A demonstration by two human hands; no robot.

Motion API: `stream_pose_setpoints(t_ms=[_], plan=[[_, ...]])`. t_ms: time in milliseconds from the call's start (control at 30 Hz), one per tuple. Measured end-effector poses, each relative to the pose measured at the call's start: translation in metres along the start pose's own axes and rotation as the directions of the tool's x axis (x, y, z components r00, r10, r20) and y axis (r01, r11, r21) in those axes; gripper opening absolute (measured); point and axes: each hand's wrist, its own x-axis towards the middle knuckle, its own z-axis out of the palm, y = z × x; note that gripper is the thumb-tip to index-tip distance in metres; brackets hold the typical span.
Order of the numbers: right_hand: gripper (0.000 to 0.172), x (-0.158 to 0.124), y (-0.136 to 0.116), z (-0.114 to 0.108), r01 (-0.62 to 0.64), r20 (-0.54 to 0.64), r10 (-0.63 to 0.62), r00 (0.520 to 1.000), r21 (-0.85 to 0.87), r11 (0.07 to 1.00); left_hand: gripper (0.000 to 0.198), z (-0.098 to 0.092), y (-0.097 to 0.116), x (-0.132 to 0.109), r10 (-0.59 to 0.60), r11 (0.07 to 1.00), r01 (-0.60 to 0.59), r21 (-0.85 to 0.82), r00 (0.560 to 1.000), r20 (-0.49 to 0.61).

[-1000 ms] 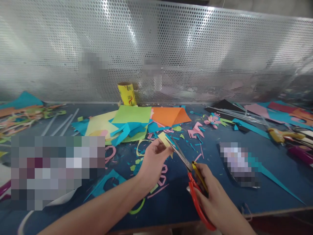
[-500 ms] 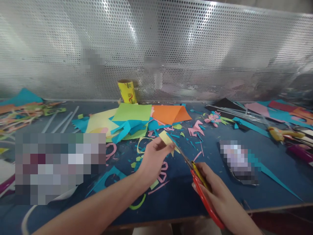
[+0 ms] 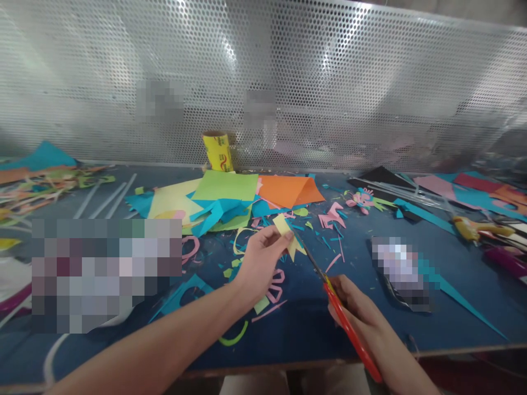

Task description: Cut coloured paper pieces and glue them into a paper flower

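A small pale yellow paper piece (image 3: 282, 226) is pinched between the thumb and fingers of my left hand (image 3: 263, 257), over the middle of the table. Its lower end has a V-shaped notch with two points. My right hand (image 3: 362, 310) is closed round the red and yellow handles of the scissors (image 3: 352, 332). The scissor blades point up and left and look nearly closed, with their tips beside the paper near my left thumb. Beneath my hands lie pink looped paper strips (image 3: 276, 285) and small scraps.
Green (image 3: 226, 186) and orange sheets (image 3: 284, 190) lie behind, before a yellow roll (image 3: 218, 152) and a perforated metal panel (image 3: 255, 66). A phone (image 3: 399, 271) and a yellow glue gun (image 3: 473, 229) are at right. A blurred-out object (image 3: 102, 274) lies left.
The scissor handles have come closer together and the blades have closed further. The yellow paper is tilted a little differently, and its notch shows more clearly. The camera view has shifted slightly.
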Motion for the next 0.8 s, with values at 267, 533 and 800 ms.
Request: stream_pose_setpoints(t_ms=[267,533,800], plan=[[0.042,-0.004,-0.004,0.002,-0.098,-0.028,0.099,0.995,0.049,0.994,0.017,-0.001,0.001,0.0,0.0,0.999,-0.001,0.044,1.0,0.018],[0.055,-0.011,0.003,-0.001,-0.121,-0.055,0.124,0.991,0.053,0.991,0.018,0.002,0.004,-0.005,-0.018,0.993,0.013,0.121,0.999,0.046],[0.063,-0.014,0.005,0.002,-0.163,-0.047,0.171,0.984,0.139,0.977,0.021,0.003,0.003,-0.007,0.034,0.99,-0.033,0.134,0.999,-0.007]])
